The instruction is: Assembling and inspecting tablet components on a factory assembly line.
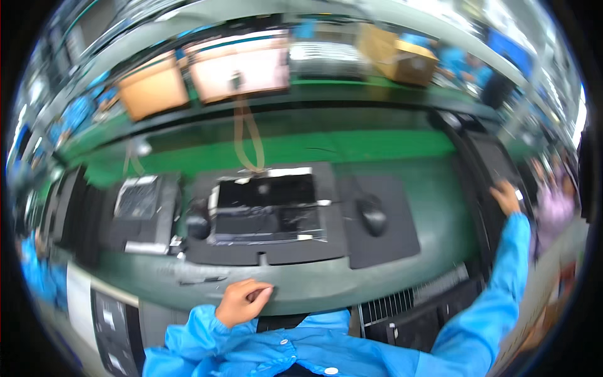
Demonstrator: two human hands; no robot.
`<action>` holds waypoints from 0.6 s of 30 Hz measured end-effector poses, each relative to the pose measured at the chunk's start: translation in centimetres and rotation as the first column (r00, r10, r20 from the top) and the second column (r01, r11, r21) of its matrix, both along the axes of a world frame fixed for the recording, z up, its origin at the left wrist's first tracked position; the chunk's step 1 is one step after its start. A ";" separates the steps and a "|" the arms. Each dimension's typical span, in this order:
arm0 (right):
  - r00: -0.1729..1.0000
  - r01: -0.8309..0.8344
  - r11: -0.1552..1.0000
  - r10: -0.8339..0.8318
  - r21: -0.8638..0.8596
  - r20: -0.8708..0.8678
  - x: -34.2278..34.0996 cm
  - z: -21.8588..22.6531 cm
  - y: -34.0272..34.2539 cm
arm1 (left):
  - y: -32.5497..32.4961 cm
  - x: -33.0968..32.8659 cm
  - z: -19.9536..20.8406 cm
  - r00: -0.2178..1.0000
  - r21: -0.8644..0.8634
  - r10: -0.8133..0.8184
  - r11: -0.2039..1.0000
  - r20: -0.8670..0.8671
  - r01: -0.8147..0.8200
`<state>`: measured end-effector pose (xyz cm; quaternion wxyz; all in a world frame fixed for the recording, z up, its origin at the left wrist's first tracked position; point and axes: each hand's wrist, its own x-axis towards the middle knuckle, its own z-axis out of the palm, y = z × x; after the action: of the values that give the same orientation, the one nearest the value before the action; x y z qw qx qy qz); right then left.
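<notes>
My left hand [244, 302] hovers at the bench's near edge, fingers curled in, with nothing visible in them. Far to the right, my right hand [506, 197] reaches over a black tray [480, 201], its fingers stretched toward a dark flat panel [493, 160]; blur hides whether they touch it. In front of me a dark display panel [267, 204] with pale edges lies on a black pad [282, 252]. A tan strap loop [250, 147] hangs down to the panel's far edge. Right of it, a black computer mouse [372, 217] sits on a dark mat [392, 248].
On the left are another black pad with a small dark panel [137, 198] and stacked black trays [66, 207]. A pen [204, 279] lies near the front edge. Cardboard boxes [414, 63] stand on the back shelf. A person in pink [554, 204] is beyond the right tray.
</notes>
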<state>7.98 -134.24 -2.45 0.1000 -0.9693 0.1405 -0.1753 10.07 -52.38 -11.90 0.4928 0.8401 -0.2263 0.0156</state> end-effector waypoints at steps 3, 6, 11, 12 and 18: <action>0.982 0.060 0.985 -0.030 -0.159 0.184 -1.2 -2.6 -3.7 | -0.2 0.3 0.4 0.998 0.006 0.006 1.000 -0.055 -0.006; 0.968 0.032 0.996 -0.010 -0.085 0.250 1.4 -2.4 -4.2 | -0.6 0.2 0.5 0.999 -0.004 -0.040 0.999 -0.026 0.040; 0.966 0.090 0.988 -0.057 -0.123 0.251 2.2 -1.7 -4.3 | -0.1 -0.7 0.6 0.999 0.004 -0.035 0.999 -0.037 0.036; 0.948 0.110 0.987 -0.068 -0.119 0.310 2.6 -1.9 -3.3 | 0.0 -1.0 0.4 0.998 -0.005 -0.028 1.000 -0.052 0.028; 0.807 0.350 0.780 0.030 -0.519 0.590 -4.0 4.4 -7.4 | -0.6 1.1 0.3 0.994 -0.037 -0.102 0.994 -0.044 0.101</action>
<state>3.96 -141.68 1.97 -0.1943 -0.8350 0.1266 -0.4991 11.22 -53.01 -11.60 0.5124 0.8190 -0.2571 -0.0247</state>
